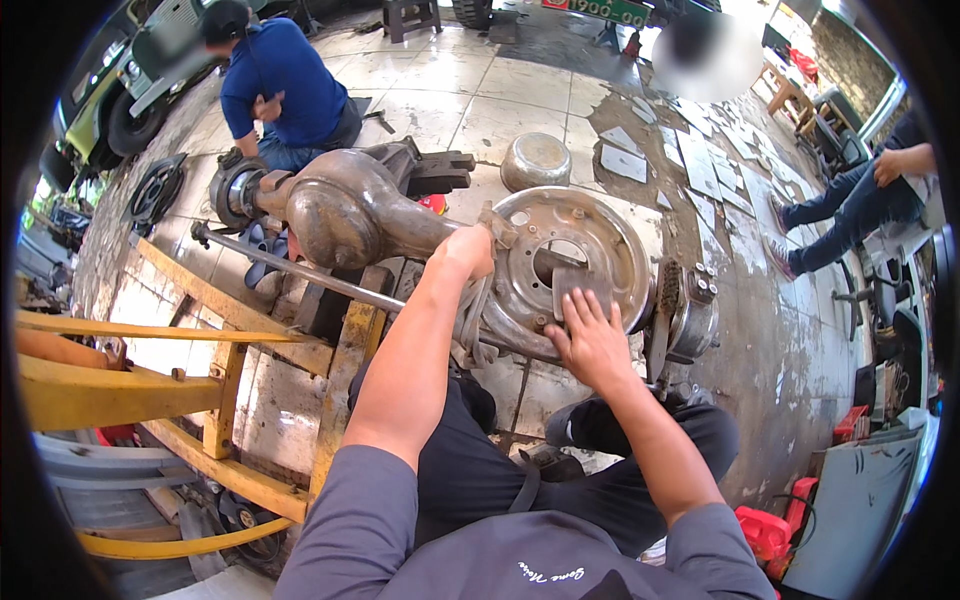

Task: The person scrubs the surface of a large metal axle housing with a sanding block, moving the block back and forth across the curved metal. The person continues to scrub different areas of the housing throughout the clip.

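A large brown-grey axle housing [340, 205] with a bulging middle lies across in front of me. At its right end a round metal brake backing plate [622, 235] faces up, with a central hole and bolt holes. My left hand [468, 250] is closed at the plate's left edge, where the axle tube meets it; its fingertips are partly hidden. My right hand [592, 335] lies flat with fingers stretched, pressing on a dark rectangular piece [583, 282] like an abrasive sheet, over the plate's lower part. The piece's exact kind cannot be made out.
A yellow metal frame [120, 390] stands at left, beside a long rod [300, 268]. A metal drum-shaped part [536, 162] sits beyond the plate; a hub [692, 315] is at its right. A person in blue [290, 90] crouches far left; another person's legs [850, 215] show at right.
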`<state>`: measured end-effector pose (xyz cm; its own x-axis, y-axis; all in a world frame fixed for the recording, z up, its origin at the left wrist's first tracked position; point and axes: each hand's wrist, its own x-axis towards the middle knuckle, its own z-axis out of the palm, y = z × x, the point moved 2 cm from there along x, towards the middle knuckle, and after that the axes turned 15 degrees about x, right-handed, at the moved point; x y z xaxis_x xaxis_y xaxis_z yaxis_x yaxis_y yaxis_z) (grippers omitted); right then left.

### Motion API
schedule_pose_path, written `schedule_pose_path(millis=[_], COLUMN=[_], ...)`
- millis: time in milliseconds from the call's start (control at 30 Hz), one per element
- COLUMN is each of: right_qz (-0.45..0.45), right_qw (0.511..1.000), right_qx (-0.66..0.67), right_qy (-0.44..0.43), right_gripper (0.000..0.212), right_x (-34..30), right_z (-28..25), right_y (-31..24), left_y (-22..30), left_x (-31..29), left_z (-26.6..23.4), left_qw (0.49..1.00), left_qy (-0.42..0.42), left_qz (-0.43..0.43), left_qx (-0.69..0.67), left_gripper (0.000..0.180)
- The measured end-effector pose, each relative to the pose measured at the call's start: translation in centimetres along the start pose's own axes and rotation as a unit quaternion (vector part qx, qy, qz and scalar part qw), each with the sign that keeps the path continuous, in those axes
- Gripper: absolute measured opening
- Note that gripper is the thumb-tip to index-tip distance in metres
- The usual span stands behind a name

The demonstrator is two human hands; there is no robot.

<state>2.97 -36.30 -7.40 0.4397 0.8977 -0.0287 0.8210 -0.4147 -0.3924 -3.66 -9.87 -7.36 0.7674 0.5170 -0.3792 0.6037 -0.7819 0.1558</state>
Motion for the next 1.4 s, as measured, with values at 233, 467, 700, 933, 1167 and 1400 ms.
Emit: schedule_pose_path(millis=[233, 467, 700, 933, 1167, 1400], right_qz=[0.001, 0.034, -0.016, -0.009, -0.073, 0.01], right_qw=[0.999, 0.999, 0.999, 0.992, 0.993, 0.999], right_qx=[0.001, -0.013, -0.008, -0.035, -0.044, -0.026], right_qy=[-0.035, -0.005, 0.051, 0.122, 0.086, 0.037], right_gripper=[0.074, 0.065, 0.052, 0.045, 0.057, 0.071], right_x=[-1.0, 3.1, 4.2, 5.9, 7.1, 9.6], right_z=[0.6, -0.6, -2.4, -1.5, 0.5, 0.3], right_y=[-0.6, 1.8, 1.6, 4.2, 4.4, 3.5], left_y=[-1.0, -0.2, -1.1, -1.3, -0.2, -0.9], left_x=[-0.5, -0.8, -0.2, -0.4, -1.1, -1.2], left_z=[-0.2, -0.2, -0.4, -1.3, -1.4, 0.3], left_qw=[0.999, 1.0, 0.999, 0.994, 0.994, 0.986], left_qy=[0.015, 0.029, 0.003, 0.073, 0.069, 0.025], left_qz=[0.013, 0.005, 0.019, -0.027, -0.046, -0.11], left_qx=[-0.025, 0.007, -0.038, -0.07, -0.071, -0.126], left_gripper=[0.03, 0.028, 0.026, 0.025, 0.042, 0.052])
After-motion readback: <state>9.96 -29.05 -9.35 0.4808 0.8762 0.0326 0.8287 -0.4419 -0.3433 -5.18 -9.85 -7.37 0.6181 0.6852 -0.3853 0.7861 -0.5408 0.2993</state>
